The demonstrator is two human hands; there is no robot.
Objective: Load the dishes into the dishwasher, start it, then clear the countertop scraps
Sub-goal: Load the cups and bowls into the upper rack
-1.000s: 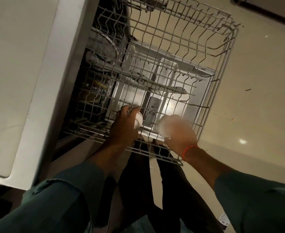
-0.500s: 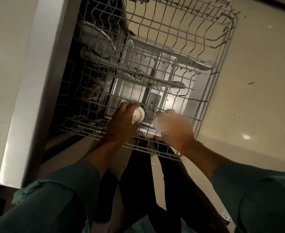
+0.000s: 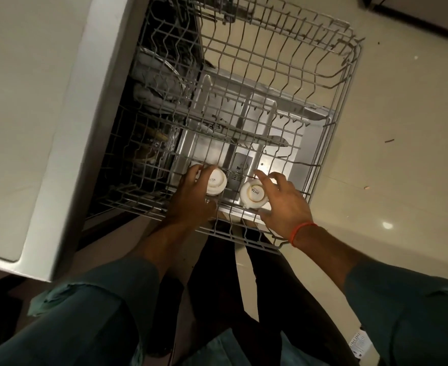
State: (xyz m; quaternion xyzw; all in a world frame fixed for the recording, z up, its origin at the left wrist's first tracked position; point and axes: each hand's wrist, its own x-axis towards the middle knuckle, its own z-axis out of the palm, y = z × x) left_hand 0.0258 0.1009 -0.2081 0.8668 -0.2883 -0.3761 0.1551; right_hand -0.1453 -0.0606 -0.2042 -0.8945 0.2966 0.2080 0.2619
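From the head view, you are looking straight down into the pulled-out wire rack (image 3: 244, 83) of the dishwasher, which fills the middle and upper part of the frame. The pale surface (image 3: 27, 101) runs down the left side, and the floor (image 3: 407, 128) lies to the right.

Your left hand (image 3: 191, 199) sits at the lower middle of the frame, its fingers curled round the left cup (image 3: 215, 183), a white cup turned bottom-up on the rack's near rows. So the left grip is closed around that cup.

Just to the right, your right hand (image 3: 283, 204) has its fingers spread and arched over the right cup (image 3: 254, 194), also white and bottom-up, with lettering on its base. The fingertips lie at its far edge and side; whether they press it, you cannot tell. An orange band (image 3: 301, 232) circles that wrist.

The two cups stand near each other but apart. Dim dishes (image 3: 162, 83) show in the dark lower rack at the frame's left middle.
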